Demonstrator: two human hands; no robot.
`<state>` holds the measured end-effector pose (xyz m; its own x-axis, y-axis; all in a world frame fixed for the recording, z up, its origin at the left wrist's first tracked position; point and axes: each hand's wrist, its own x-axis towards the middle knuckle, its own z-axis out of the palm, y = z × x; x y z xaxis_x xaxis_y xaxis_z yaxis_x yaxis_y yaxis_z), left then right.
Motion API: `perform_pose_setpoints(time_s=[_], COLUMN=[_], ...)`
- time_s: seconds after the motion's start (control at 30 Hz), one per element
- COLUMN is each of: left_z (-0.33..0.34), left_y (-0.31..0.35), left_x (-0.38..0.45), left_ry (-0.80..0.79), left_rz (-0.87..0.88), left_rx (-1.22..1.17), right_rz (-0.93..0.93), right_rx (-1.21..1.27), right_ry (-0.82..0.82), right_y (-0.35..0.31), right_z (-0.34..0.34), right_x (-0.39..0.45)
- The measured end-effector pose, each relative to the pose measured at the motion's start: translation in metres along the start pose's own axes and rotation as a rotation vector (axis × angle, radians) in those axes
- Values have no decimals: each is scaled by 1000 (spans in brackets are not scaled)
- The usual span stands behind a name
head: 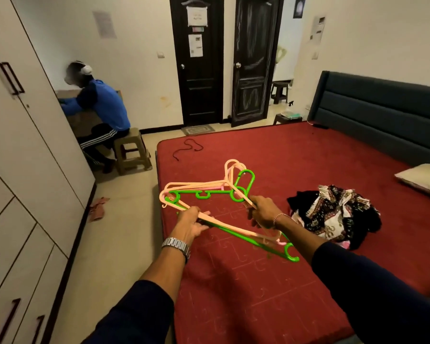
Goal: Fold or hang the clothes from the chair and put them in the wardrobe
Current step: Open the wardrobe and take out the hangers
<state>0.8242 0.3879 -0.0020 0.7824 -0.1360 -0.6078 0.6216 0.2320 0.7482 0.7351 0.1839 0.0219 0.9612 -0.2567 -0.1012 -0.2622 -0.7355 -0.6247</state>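
Evidently, a bundle of hangers (209, 192) was gripped over the bed (296, 157), its lower bars pinched by the left hand (193, 223) and its sloping arm by the right hand (263, 212). Beside the right hand, the clothes (333, 217) were heaped on the bed. Hanging seemed under preparation; one hanger would need separating next, and the wardrobe (23, 145) left of the bed was shut.

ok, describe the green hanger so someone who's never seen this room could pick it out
Over the red bed, both hands hold a bundle of plastic hangers. The green hanger sits in that bundle beneath the peach ones. It is the only bright green piece, with a looped hook.
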Motion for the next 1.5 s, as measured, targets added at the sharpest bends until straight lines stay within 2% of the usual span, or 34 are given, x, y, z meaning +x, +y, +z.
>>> perform_pose_setpoints(time_s=[0.23,0.53,0.77,1.0,1.13,1.33,1.5], left_z=[20,43,58,64,53,36,31], left_y=[-5,-32,-22,4,-1,-38,-51], left_x=[77,184,279,364,391,399,395], left_ry=[106,243,264,168,154,124,70], left_rz=[-117,-189,-141,-36,-92,-131,-120], left_rx=[-80,-224,-271,-253,-67,-59,74], right_rz=[-22,-7,-84,-125,-123,-62,-16], right_rx=[-142,-220,-216,-79,-82,-97,-123], right_ry=[-172,-385,-346,-272,-216,-268,-311], right_y=[34,98,121,124,127,154,176], right_z=[12,68,104,116,122,151,165], right_x=[101,228,326,425,448,427,403])
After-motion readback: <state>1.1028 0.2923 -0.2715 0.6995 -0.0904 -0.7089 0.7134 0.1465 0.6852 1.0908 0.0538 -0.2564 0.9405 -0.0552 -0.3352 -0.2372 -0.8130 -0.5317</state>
